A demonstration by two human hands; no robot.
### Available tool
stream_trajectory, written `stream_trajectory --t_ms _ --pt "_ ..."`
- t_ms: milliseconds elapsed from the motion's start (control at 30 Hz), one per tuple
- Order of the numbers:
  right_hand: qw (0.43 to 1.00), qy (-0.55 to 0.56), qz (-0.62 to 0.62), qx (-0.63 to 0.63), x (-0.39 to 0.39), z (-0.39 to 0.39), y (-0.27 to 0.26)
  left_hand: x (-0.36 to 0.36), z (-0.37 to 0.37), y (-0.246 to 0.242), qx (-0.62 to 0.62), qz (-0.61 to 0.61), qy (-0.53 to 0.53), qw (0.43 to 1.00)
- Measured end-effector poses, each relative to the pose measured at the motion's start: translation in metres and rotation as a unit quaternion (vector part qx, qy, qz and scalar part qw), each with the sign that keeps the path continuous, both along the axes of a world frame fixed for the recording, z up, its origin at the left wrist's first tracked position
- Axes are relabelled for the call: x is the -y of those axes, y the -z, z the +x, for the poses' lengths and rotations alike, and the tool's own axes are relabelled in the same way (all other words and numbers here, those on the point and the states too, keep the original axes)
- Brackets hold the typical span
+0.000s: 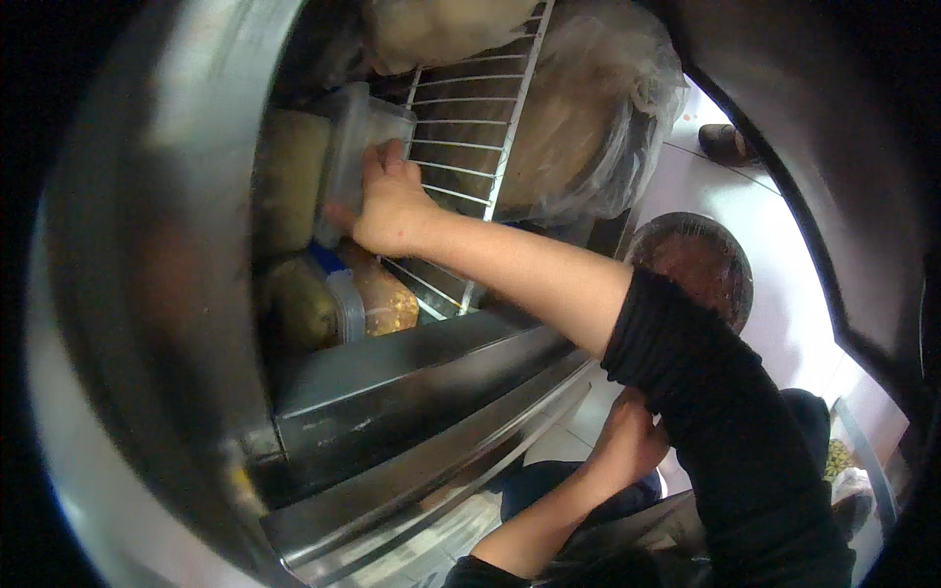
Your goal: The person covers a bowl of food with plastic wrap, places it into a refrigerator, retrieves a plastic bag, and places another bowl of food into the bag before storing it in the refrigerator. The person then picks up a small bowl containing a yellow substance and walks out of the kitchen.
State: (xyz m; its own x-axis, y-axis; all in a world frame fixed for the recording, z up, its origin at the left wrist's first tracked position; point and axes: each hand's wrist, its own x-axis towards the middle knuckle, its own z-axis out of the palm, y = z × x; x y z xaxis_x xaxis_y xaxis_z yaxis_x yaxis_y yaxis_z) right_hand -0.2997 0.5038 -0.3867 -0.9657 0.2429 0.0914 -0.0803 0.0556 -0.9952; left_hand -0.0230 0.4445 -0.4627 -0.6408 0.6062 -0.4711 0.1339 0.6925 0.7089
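Reaching into a metal refrigerator, my right hand [393,206] grips a translucent plastic container [345,162], thumb on one side and fingers on another. The container stands beside a white wire shelf [507,140]. Just below it is a tub with a blue-edged lid [342,283] and orange-yellow contents [390,294]. A pale container [298,176] stands to the left. My left hand [628,434] is low on the right, close under the black sleeve [684,367] of my right arm. Its fingers are partly hidden, so I cannot tell whether it holds anything.
A large bulky item in a clear plastic bag [581,125] fills the right of the shelf. Another bagged item [448,29] lies above. The steel front ledge [412,382] borders the opening. A round basin with reddish-brown contents [691,257] and a shoe [724,143] are on the floor.
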Motion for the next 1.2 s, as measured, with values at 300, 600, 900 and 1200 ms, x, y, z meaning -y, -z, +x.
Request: stream_trajectory --t_ms 300,600,900,1200 --pt "0.987 0.15 -0.038 -0.047 0.016 -0.014 0.017 0.005 -0.007 -0.004 -0.019 -0.108 0.053 0.993" --pt "0.968 0.12 -0.217 0.037 0.003 -0.044 -0.005 0.002 -0.001 0.008 -0.107 -0.007 0.082 0.991" --pt "0.98 0.171 -0.1 0.006 -0.012 -0.032 -0.001 0.004 0.003 0.025 -0.133 -0.044 0.194 0.971" --pt "0.976 0.069 -0.207 0.014 -0.033 0.02 0.003 -0.009 0.023 0.029 -0.177 -0.154 0.275 0.932"
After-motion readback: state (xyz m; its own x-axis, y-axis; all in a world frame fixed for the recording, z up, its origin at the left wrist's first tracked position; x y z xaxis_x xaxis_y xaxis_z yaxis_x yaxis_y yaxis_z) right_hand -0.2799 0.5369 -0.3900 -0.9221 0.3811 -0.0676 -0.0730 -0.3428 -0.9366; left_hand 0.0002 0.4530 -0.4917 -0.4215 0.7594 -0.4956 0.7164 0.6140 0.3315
